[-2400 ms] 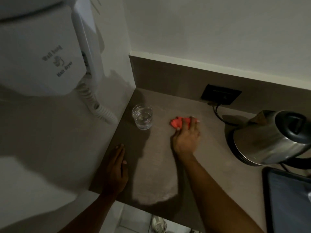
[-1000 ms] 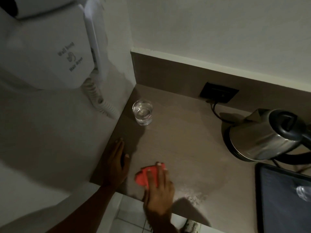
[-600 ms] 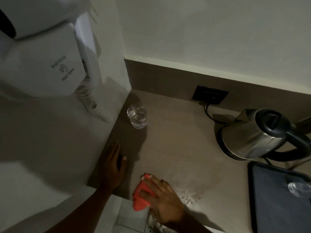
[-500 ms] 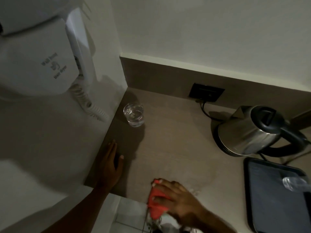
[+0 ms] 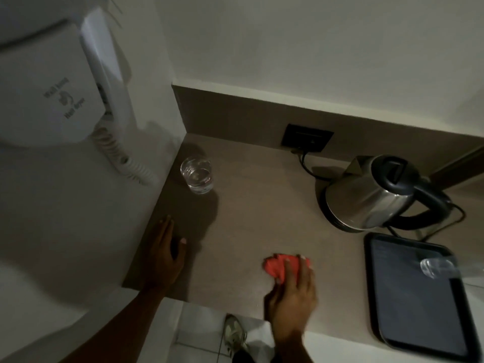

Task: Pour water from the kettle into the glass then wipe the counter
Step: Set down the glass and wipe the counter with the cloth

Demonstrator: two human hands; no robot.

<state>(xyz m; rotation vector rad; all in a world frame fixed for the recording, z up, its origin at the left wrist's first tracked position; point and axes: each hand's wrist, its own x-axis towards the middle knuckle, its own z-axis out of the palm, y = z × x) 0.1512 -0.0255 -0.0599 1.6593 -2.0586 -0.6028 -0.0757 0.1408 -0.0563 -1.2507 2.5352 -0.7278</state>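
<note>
From your head camera, you look down on a brown stone-look tabletop (image 5: pixel 262 218) set in a corner of pale walls. Your right hand (image 5: pixel 293 294) lies palm-down near the front edge, its fingers (image 5: pixel 303 268) spread flat over a crumpled red cloth (image 5: pixel 275 265), pressing it to the surface rather than closing a grip around it. Your left hand (image 5: pixel 165 255) rests flat and open on the near left edge of the tabletop, holding nothing. The clear drinking glass (image 5: pixel 197 175), with water in it, stands upright at the far left corner, well apart from both hands. The rounded stainless-steel kettle (image 5: pixel 372 195) with its black lid and handle sits upright at the far right, its dark cord running to a black wall socket (image 5: pixel 307 138) on the backsplash. Just in front of the kettle lies a dark rectangular tray (image 5: pixel 416 305). A white wall-hung hair dryer (image 5: pixel 57 82) with a coiled cord hangs on the left wall. Below the tabletop edge, a light shoe (image 5: pixel 235 334) shows on the tiled floor.
</note>
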